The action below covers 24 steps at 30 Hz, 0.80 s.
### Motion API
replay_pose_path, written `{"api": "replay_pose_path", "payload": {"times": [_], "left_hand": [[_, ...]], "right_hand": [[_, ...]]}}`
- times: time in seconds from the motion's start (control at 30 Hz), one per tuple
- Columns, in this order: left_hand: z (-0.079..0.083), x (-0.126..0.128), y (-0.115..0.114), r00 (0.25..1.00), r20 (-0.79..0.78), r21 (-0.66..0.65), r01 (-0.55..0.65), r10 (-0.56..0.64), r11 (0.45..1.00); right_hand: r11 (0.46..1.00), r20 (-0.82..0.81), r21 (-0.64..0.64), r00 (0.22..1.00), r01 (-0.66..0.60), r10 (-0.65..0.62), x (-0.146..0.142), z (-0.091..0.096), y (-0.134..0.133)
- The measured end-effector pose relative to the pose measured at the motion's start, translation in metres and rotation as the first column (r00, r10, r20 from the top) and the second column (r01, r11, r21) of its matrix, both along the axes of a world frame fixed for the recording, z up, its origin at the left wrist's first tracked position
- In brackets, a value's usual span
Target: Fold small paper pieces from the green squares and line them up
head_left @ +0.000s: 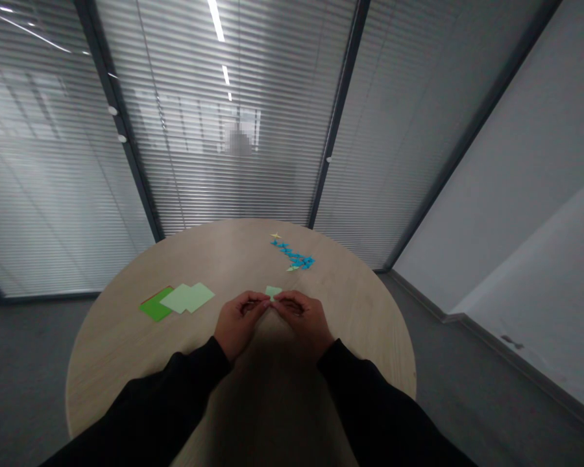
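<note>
Partly hidden — green paper (272, 292) between hands (238, 322) (304, 321)

Green paper sheets (178, 299) lie left; blue pieces (292, 255), seemingly folded, ahead.

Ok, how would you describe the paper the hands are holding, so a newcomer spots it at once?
On the round wooden table, find where the left hand and right hand meet. Pinched between them is a small pale green paper piece, the only one held; the larger green sheets and blue pieces lie loose.
</note>
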State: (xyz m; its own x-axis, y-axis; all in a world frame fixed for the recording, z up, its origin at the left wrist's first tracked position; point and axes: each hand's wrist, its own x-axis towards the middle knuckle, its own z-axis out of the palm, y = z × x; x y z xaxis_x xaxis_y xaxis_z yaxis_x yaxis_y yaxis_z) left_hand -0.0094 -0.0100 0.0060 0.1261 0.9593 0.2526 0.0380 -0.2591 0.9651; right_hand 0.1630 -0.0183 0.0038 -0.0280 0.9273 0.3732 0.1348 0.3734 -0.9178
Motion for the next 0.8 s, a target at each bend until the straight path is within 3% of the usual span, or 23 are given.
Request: {"api": "replay_pose_path", "payload": {"times": [0.57,0.8], "left_hand": [[-0.0033,0.0040,0.0005,0.995,-0.097,0.055,-0.017,0.022,0.998],[-0.0086,0.0043,0.0015,0.999,-0.043,0.017,0.010,-0.009,1.000]], "right_hand": [[0.995,0.055,0.034,0.994,0.092,-0.094,-0.0038,-0.0013,0.0006],[0.991,0.098,0.061,0.988,0.116,-0.121,-0.0050,0.0012,-0.0010]]}}
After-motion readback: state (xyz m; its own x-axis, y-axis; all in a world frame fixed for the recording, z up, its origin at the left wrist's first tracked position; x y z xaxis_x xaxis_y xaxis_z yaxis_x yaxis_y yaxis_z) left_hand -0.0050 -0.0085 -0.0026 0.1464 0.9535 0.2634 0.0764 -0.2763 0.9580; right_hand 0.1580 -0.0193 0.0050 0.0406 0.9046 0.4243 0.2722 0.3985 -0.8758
